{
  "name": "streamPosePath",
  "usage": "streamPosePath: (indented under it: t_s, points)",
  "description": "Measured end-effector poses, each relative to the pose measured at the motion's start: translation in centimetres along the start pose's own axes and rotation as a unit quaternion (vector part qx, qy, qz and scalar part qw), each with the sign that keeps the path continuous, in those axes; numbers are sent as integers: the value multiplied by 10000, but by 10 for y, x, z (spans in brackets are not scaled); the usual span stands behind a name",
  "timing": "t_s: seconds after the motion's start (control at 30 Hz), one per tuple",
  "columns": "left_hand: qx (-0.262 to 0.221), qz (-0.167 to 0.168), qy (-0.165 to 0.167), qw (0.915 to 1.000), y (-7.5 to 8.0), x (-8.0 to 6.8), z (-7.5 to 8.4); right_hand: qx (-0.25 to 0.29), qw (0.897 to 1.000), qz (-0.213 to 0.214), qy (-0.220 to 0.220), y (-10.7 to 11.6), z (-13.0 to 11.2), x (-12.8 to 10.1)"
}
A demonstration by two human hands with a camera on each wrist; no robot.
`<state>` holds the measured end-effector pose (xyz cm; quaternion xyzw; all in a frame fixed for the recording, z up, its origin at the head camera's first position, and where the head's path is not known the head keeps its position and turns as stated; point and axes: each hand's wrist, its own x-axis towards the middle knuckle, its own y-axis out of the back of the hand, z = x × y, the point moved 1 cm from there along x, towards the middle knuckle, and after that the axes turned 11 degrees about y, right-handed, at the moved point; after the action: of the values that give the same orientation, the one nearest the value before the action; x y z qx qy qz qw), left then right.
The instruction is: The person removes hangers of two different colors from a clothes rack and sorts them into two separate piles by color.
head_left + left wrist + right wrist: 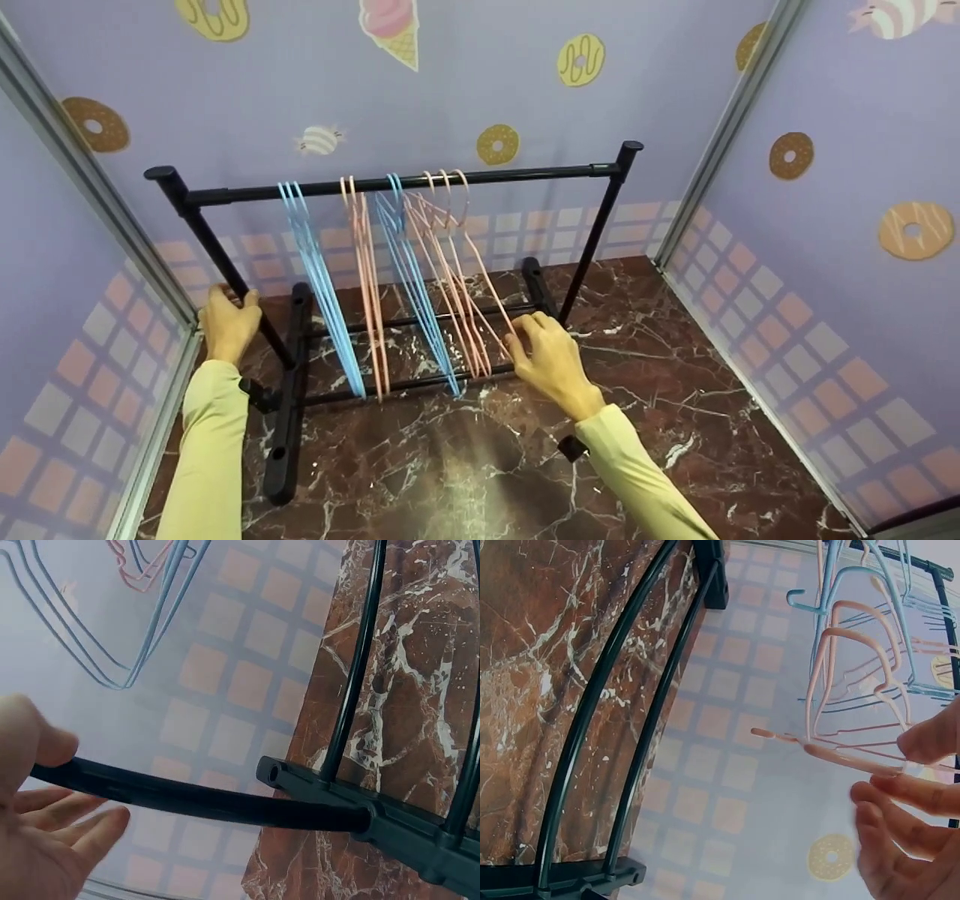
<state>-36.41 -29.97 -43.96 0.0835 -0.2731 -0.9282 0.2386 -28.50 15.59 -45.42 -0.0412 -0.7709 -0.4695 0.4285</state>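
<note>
Your left hand grips the black metal rack's upright post; keep it steady. Right-hand fingers pinch the outermost thin pink wire hanger on the rail; lift only that one.

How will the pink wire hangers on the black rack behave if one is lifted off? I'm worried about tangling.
The thin pink wire hangers look light, and probably a bit springy. They hang bunched and splayed on the black metal rack, so hooks may snag neighbours. The right hand pinches one at its lower corner; it would likely swing.
</note>
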Motion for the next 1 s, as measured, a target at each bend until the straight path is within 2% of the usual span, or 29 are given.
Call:
streamPosePath:
  t_s: [0.13, 0.3, 0.43, 0.67, 1.0]
  points:
    - [-71, 424, -169, 9989, 1, 2, -3, 329, 9993, 160, 68, -1, -1, 2]
    - [-92, 721, -193, 9972, 0, 3, -3, 506, 9981, 326, 88, 0, -1, 5]
    - [-111, 769, -117, 9969, -3, 4, 0, 477, 9980, 407, 110, 1, 0, 5]
    - [-144, 960, -307, 9948, -6, 4, 1, 368, 9969, 690, 85, 5, 2, 6]
    - [-57, 813, -209, 9965, -4, 3, 1, 402, 9932, 1088, -49, 11, 9, -5]
